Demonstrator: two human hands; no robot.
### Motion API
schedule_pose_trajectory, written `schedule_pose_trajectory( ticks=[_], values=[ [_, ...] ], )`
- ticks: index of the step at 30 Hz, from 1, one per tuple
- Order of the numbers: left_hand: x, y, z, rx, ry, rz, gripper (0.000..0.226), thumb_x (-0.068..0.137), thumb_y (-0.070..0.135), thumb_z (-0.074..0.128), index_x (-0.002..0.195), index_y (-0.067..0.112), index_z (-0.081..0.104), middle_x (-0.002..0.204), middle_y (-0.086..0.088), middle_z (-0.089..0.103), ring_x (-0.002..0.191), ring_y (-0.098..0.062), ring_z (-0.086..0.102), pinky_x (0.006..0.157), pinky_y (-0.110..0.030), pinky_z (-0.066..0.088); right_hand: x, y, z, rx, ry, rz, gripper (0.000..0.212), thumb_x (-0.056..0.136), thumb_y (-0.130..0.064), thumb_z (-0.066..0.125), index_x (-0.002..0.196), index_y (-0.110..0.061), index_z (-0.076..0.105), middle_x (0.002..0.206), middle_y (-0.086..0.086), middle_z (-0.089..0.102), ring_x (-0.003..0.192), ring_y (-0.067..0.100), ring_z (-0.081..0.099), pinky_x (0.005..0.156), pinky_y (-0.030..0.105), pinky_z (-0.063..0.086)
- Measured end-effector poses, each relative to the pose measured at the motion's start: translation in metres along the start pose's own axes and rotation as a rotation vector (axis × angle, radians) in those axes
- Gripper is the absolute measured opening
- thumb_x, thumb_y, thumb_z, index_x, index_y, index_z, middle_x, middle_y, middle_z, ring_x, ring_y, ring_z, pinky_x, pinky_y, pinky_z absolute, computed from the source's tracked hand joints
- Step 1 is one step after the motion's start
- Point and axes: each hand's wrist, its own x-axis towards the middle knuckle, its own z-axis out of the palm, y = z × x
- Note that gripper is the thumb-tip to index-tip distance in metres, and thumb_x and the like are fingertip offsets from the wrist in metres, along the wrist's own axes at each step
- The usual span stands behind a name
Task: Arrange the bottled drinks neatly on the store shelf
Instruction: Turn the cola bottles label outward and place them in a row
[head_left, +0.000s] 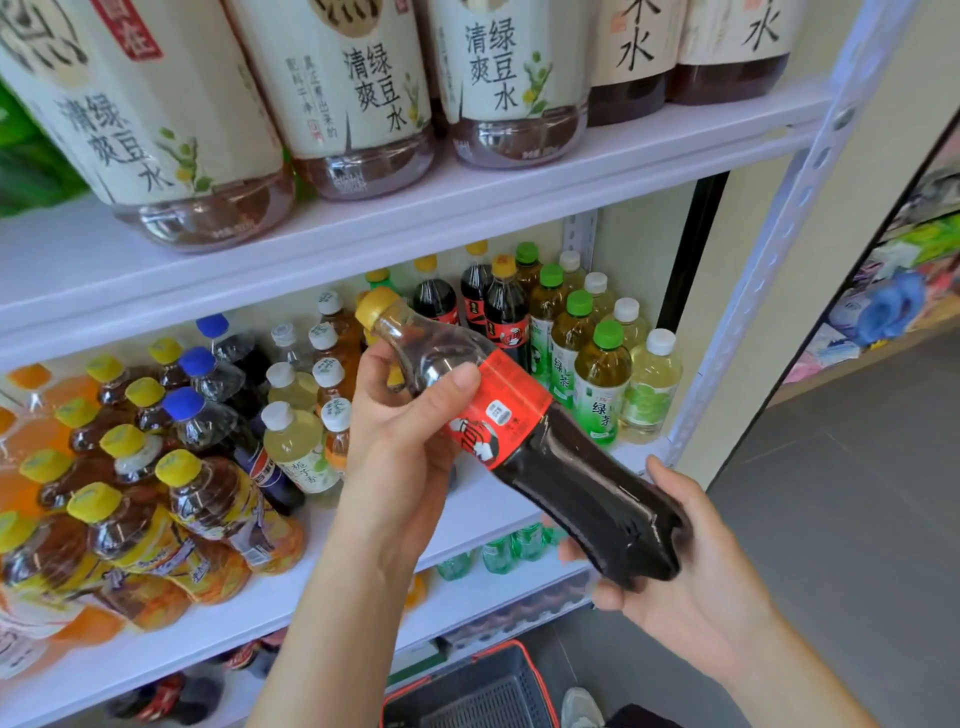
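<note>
The left hand (410, 431) grasps the neck and shoulder of a cola bottle (566, 473): its fingers (379, 374) curl behind the clear upper part, and the thumb lies across the front at the top edge of the red label. The right hand (696, 566) cradles the dark base, its fingers (605, 597) curled beneath it and the thumb resting along the upper side. The bottle is thus held between both hands, tilted, with its yellow cap up and to the left, in the air in front of the middle shelf (363, 587).

Just behind the left fingers stand matching cola bottles (506, 312) with yellow caps. To the right of these are green-capped tea bottles (600, 374) and white-capped pale bottles (654, 384). To the left of the left fingers are white-capped bottles (296, 441), blue-capped bottles (208, 405) and yellow-capped amber bottles (171, 504).

Above both hands, the upper shelf (363, 228) carries large cream-labelled bottles (353, 104). Below them stands a red-rimmed basket (483, 691).
</note>
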Motion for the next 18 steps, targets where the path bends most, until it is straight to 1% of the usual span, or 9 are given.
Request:
schedule_pose_trajectory(
  ticks=[1,3,5,6,10,12,14,16,18],
  values=[
    [0.001,0.0,0.001,0.034,0.039,0.022,0.067,0.06,0.015,0.083,0.118,0.013,0.049,0.089,0.0,0.073,0.075,-0.017,0.07,0.065,-0.032,0.058,0.001,0.0,-0.002,-0.021,0.048,-0.079,0.062,0.054,-0.046,0.091,0.105,-0.016,0.074,0.098,0.018,0.07,0.076,0.028,0.069,0.052,0.033,0.054],
    [0.003,0.0,0.0,0.109,0.121,0.066,0.061,0.064,0.014,0.087,0.113,0.018,0.052,0.087,0.001,0.073,0.075,-0.017,0.071,0.066,-0.032,0.058,0.001,-0.001,-0.004,-0.131,0.103,-0.201,0.045,0.063,-0.026,0.086,0.104,-0.021,0.068,0.098,0.015,0.068,0.077,0.026,0.068,0.062,0.038,0.058],
    [0.005,0.0,-0.003,0.151,0.184,0.084,0.059,0.063,0.017,0.089,0.108,0.022,0.053,0.091,-0.001,0.073,0.079,-0.02,0.071,0.07,-0.036,0.058,-0.001,-0.002,-0.006,-0.224,0.116,-0.263,0.045,0.068,-0.008,0.076,0.107,-0.025,0.063,0.1,0.015,0.069,0.081,0.027,0.069,0.071,0.038,0.059],
    [0.005,-0.001,-0.004,0.158,0.203,0.075,0.061,0.061,0.02,0.09,0.108,0.022,0.052,0.092,-0.001,0.074,0.081,-0.021,0.072,0.071,-0.037,0.058,-0.002,-0.003,-0.008,-0.251,0.119,-0.279,0.049,0.066,-0.006,0.077,0.108,-0.025,0.062,0.101,0.016,0.07,0.083,0.028,0.069,0.073,0.037,0.059],
    [0.007,0.0,-0.012,0.195,0.196,-0.002,0.058,0.069,0.032,0.087,0.111,0.029,0.047,0.09,0.006,0.075,0.078,-0.018,0.074,0.066,-0.038,0.059,-0.005,-0.006,-0.008,-0.319,0.162,-0.329,0.049,0.063,-0.008,0.084,0.107,-0.021,0.065,0.105,0.023,0.07,0.085,0.031,0.07,0.065,0.035,0.059],
    [0.009,0.003,-0.02,0.183,0.183,-0.055,0.046,0.075,0.037,0.078,0.108,0.028,0.048,0.091,0.004,0.075,0.079,-0.016,0.072,0.07,-0.043,0.059,-0.004,-0.008,-0.007,-0.339,0.183,-0.348,0.038,0.071,-0.008,0.075,0.106,-0.02,0.066,0.105,0.026,0.07,0.082,0.033,0.07,0.061,0.033,0.059],
    [0.01,0.005,-0.026,0.126,0.141,-0.094,0.038,0.077,0.032,0.071,0.106,0.024,0.049,0.096,-0.001,0.073,0.083,-0.019,0.07,0.074,-0.047,0.057,-0.003,-0.011,-0.005,-0.337,0.211,-0.355,0.033,0.072,-0.019,0.072,0.105,-0.018,0.066,0.103,0.027,0.071,0.08,0.041,0.07,0.054,0.031,0.058],
    [0.009,0.005,-0.03,0.071,0.092,-0.106,0.038,0.077,0.023,0.069,0.109,0.021,0.049,0.099,-0.004,0.071,0.085,-0.021,0.069,0.074,-0.045,0.056,-0.002,-0.015,-0.002,-0.341,0.228,-0.345,0.039,0.072,-0.03,0.07,0.107,-0.013,0.062,0.099,0.028,0.071,0.079,0.049,0.07,0.047,0.029,0.056],
    [0.006,0.003,-0.032,0.032,0.039,-0.117,0.041,0.077,0.018,0.07,0.113,0.02,0.05,0.102,-0.006,0.07,0.089,-0.024,0.068,0.077,-0.046,0.054,-0.002,-0.016,-0.001,-0.35,0.235,-0.316,0.049,0.074,-0.036,0.066,0.109,-0.004,0.057,0.092,0.027,0.072,0.069,0.045,0.071,0.042,0.026,0.052]
  ],
)
